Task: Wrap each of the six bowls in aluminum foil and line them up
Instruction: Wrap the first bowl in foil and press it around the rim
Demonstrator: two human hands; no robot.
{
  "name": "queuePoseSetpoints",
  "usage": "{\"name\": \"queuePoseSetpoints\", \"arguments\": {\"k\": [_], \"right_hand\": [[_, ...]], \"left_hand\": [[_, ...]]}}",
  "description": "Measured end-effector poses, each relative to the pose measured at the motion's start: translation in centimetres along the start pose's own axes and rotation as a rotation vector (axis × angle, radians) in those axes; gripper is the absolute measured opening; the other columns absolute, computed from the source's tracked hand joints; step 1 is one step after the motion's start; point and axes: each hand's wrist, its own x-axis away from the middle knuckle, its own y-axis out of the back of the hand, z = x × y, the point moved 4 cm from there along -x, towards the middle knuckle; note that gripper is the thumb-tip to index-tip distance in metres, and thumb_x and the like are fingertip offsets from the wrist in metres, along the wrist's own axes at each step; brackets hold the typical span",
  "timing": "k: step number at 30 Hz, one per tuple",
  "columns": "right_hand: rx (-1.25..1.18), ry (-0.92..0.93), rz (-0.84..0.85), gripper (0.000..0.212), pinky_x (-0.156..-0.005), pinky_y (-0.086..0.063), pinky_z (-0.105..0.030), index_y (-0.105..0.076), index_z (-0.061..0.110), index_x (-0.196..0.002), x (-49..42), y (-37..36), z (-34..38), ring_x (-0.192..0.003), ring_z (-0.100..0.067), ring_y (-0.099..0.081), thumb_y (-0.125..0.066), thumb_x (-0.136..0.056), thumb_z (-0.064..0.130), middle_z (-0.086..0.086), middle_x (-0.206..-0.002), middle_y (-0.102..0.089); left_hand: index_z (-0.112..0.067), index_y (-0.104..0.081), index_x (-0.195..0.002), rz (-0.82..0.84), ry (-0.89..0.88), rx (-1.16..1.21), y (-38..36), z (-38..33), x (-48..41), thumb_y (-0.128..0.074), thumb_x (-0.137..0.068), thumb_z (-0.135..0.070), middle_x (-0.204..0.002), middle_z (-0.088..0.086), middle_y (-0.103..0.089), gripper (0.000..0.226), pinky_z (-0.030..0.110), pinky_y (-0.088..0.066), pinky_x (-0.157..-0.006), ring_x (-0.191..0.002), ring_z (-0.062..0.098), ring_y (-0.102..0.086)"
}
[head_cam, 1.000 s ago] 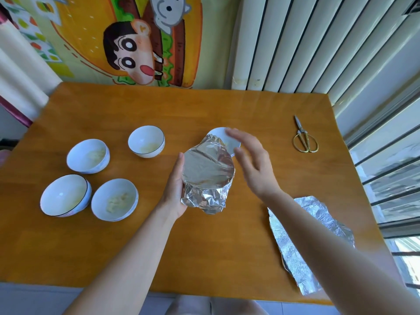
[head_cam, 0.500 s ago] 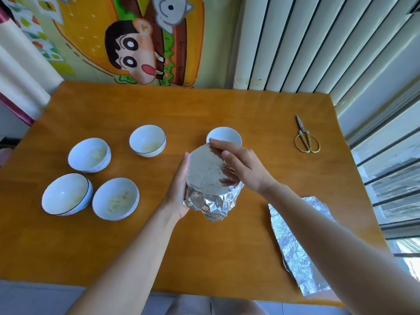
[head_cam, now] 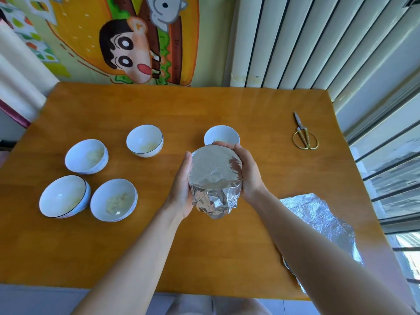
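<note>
A foil-wrapped bowl [head_cam: 214, 176] is held up over the middle of the wooden table [head_cam: 227, 246], its covered mouth tilted toward me. My left hand [head_cam: 181, 189] cups its left side and my right hand [head_cam: 246, 171] curls round its right side and far rim. Crumpled foil bunches under the bowl's base. Several bare white bowls stand on the table: one [head_cam: 221, 135] just behind my hands, one [head_cam: 145, 140] at centre left, and three at the left [head_cam: 86, 156], [head_cam: 64, 198], [head_cam: 113, 202].
A crinkled foil sheet [head_cam: 318, 221] lies at the table's right front edge, partly under my right forearm. Gold-handled scissors [head_cam: 303, 133] lie at the far right. A radiator and a cartoon wall hanging stand behind the table.
My right hand came down from above the bowl, smoothed the foil top, and now grips the bowl's right side. The bowl has tilted more upright between both hands.
</note>
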Motion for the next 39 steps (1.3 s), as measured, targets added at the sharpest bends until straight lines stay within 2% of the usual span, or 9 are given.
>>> {"name": "queuePoseSetpoints", "arguments": {"k": [6, 12, 18, 20, 23, 26, 29, 34, 39], "right_hand": [[0.002, -0.002, -0.005, 0.047, -0.088, -0.051, -0.038, -0.067, 0.010, -0.112, 0.1, -0.2, 0.6, -0.101, -0.024, -0.063, -0.047, -0.086, 0.044, -0.013, -0.114, -0.065], [0.004, -0.005, 0.013, 0.043, -0.084, -0.053, -0.034, -0.068, 0.013, -0.106, 0.0, -0.4, 0.7, -0.095, -0.019, -0.066, -0.047, -0.084, 0.043, -0.005, -0.106, -0.069], [-0.030, -0.002, 0.002, 0.046, -0.081, -0.054, -0.033, -0.068, 0.010, -0.105, -0.5, -0.5, 0.7, -0.095, -0.019, -0.066, -0.046, -0.085, 0.046, -0.007, -0.110, -0.066], [-0.017, -0.007, -0.045, 0.051, -0.088, -0.052, -0.035, -0.066, 0.012, -0.111, -0.6, -0.3, 0.8, -0.103, -0.020, -0.065, -0.045, -0.085, 0.050, -0.007, -0.118, -0.065], [0.184, 0.096, -0.225, 0.054, -0.100, -0.044, -0.031, -0.061, 0.020, -0.125, -0.3, 0.5, 2.0, -0.119, -0.010, -0.058, -0.039, -0.088, 0.052, 0.001, -0.132, -0.061], [0.413, 0.266, -0.409, 0.045, -0.092, -0.038, -0.016, -0.054, 0.023, -0.134, 0.9, 0.4, 4.2, -0.123, -0.005, -0.051, -0.037, -0.097, 0.041, 0.006, -0.134, -0.057], [0.616, 0.354, -0.366, 0.043, -0.108, -0.033, -0.021, -0.044, 0.017, -0.144, 2.2, -2.0, 5.3, -0.135, -0.008, -0.038, -0.038, -0.103, 0.028, 0.002, -0.147, -0.045], [1.044, 0.286, -0.227, 0.062, -0.123, -0.005, -0.033, -0.012, 0.006, -0.156, 2.5, -5.8, 2.3, -0.152, -0.017, -0.003, -0.033, -0.106, 0.035, -0.008, -0.165, -0.010], [0.735, 0.265, -0.296, 0.059, -0.122, -0.014, -0.033, -0.018, 0.012, -0.156, 2.5, -5.3, 0.6, -0.150, -0.013, -0.015, -0.025, -0.105, 0.042, -0.002, -0.162, -0.022]], "left_hand": [[-0.040, -0.044, -0.143, -0.012, -0.072, 0.020, -0.2, -0.5, -0.2, -0.038, -0.096, -0.057, -0.136, 0.000, -0.061, 0.050, 0.046, -0.049, -0.101, -0.124, 0.023, -0.060], [-0.014, -0.060, -0.133, -0.013, -0.007, 0.002, 0.2, 0.1, -0.4, -0.033, -0.100, -0.059, -0.129, 0.017, -0.064, 0.062, 0.054, -0.044, -0.103, -0.123, 0.036, -0.058], [-0.012, -0.062, -0.128, -0.027, -0.040, 0.024, 0.0, 0.0, -0.6, -0.033, -0.101, -0.055, -0.123, 0.015, -0.068, 0.059, 0.048, -0.049, -0.096, -0.112, 0.029, -0.063], [-0.012, -0.061, -0.129, -0.039, -0.046, 0.023, 0.0, -0.2, -0.7, -0.033, -0.101, -0.054, -0.122, 0.014, -0.068, 0.058, 0.046, -0.050, -0.094, -0.112, 0.028, -0.064], [-0.018, -0.063, -0.127, -0.132, -0.062, 0.034, 0.3, -0.3, -0.9, -0.035, -0.099, -0.059, -0.120, 0.009, -0.071, 0.056, 0.045, -0.053, -0.094, -0.112, 0.026, -0.066], [-0.024, -0.061, -0.129, -0.279, -0.141, 0.042, 1.2, -0.1, -1.4, -0.041, -0.096, -0.063, -0.124, 0.003, -0.069, 0.054, 0.047, -0.051, -0.101, -0.117, 0.022, -0.063], [-0.028, -0.060, -0.126, -0.404, -0.250, 0.053, 1.6, -0.2, -1.6, -0.044, -0.092, -0.061, -0.123, -0.002, -0.068, 0.049, 0.045, -0.052, -0.099, -0.114, 0.016, -0.065], [-0.027, -0.059, -0.124, -0.483, -0.390, 0.114, 0.8, -0.5, -1.3, -0.040, -0.102, -0.049, -0.123, 0.000, -0.067, 0.037, 0.033, -0.052, -0.086, -0.111, 0.013, -0.066], [-0.026, -0.059, -0.122, -0.497, -0.435, 0.214, -0.3, -1.0, -0.5, -0.040, -0.103, -0.047, -0.124, 0.000, -0.067, 0.035, 0.033, -0.055, -0.084, -0.112, 0.015, -0.066]]}}
